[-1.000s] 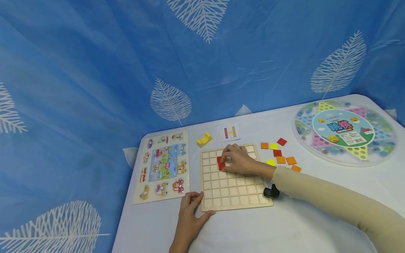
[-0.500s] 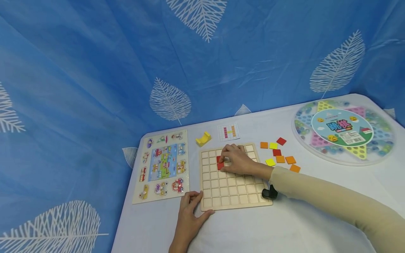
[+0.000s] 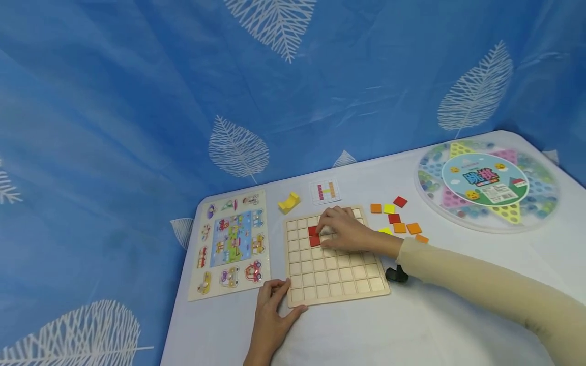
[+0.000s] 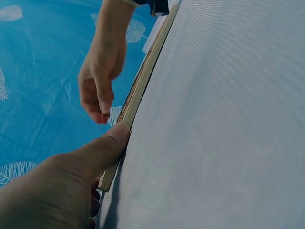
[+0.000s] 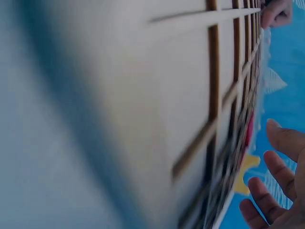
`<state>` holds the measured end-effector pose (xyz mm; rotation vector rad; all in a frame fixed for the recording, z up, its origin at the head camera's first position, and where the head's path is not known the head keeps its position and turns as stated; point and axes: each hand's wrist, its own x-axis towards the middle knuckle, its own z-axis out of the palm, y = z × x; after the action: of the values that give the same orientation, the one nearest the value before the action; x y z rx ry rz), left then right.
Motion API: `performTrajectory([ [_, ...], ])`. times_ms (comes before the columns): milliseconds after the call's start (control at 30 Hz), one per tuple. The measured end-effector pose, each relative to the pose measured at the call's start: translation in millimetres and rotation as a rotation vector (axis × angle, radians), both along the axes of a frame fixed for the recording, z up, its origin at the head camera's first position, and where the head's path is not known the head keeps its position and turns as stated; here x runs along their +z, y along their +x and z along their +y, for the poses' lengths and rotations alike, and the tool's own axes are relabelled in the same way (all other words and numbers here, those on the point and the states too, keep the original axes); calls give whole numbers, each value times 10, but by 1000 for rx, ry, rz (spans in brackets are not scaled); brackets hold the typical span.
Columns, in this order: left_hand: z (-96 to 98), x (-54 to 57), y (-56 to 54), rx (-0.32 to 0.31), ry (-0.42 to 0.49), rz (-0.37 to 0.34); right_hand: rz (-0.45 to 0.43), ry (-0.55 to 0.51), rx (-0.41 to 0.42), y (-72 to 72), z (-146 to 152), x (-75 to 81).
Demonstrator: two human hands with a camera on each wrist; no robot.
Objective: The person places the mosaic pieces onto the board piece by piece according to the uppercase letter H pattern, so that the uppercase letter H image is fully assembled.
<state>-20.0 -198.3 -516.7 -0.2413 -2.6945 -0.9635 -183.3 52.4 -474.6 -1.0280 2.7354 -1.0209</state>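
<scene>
The wooden grid board (image 3: 339, 290) lies on the table, with two red square tiles (image 3: 314, 241) set one above the other in its upper left. My left hand (image 3: 272, 320) grips the board's near left corner, thumb along the front edge and fingers at the left side. Over the board's upper middle is my right hand (image 3: 345, 231), its fingertips just right of the red tiles. The right wrist view shows that hand (image 5: 290, 186) with loosely spread fingers and nothing between them. Its palm hides several grid squares in the head view.
Several loose red, orange (image 3: 414, 228) and yellow tiles lie right of the board. Behind it are a printed pattern card (image 3: 326, 191) and a yellow curved holder (image 3: 289, 203). A vehicle puzzle (image 3: 235, 239) lies at left, a round marble game (image 3: 485, 180) at far right.
The head view has shifted slightly. My right hand has eased a little away from the red tiles, showing more of them. The left hand keeps its place at the board's corner.
</scene>
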Motion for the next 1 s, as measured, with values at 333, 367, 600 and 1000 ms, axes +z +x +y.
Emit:
performTrajectory([
  [333, 6, 20, 4, 0, 11, -6, -24, -90, -92, -42, 946, 55],
  [367, 7, 23, 4, -1, 15, -8, -22, -84, -110, -47, 1048, 41],
  [600, 6, 27, -1, 0, 3, 21, -38, -23, -139, 86, 1496, -35],
  [1000, 19, 32, -10, 16, 10, -23, -74, -19, -20, 455, 1673, -140],
])
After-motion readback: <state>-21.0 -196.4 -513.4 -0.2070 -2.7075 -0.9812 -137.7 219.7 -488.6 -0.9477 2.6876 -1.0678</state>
